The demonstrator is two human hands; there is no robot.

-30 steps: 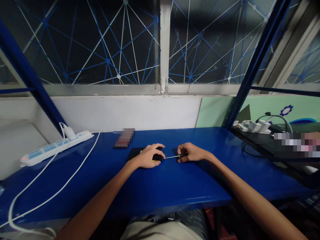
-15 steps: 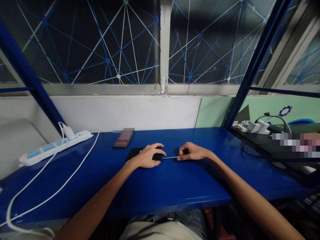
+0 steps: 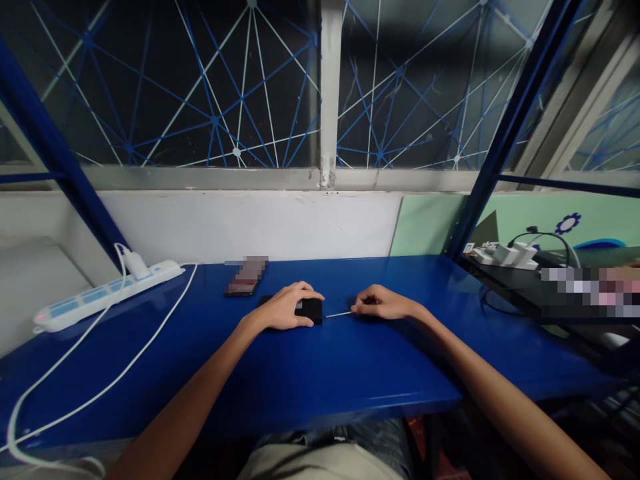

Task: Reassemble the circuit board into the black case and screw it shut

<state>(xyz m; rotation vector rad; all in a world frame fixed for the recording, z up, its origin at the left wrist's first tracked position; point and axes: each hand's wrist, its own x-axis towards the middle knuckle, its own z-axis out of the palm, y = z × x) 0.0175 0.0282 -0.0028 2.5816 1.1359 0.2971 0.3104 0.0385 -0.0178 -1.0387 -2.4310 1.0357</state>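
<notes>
Fronting windows, blue tabletop is bearing box | left hand, half-spread, is gripping it | right hand is pinching screwdriver

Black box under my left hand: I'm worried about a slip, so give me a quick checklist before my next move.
1. Left hand bracing the black box: ok, it lies over the box, with part of the top showing.
2. Right hand gripping the thin-shafted tool: ok, bare shaft sticks out of the fingers.
3. Shaft aimed at the box: ok, it points toward the box's right end.
4. Tip touching the box: cannot tell, too small.
5. Phone away from both hands: ok, it lies apart, farther back.
6. Power strip away from both hands: ok, off to the left.
</notes>
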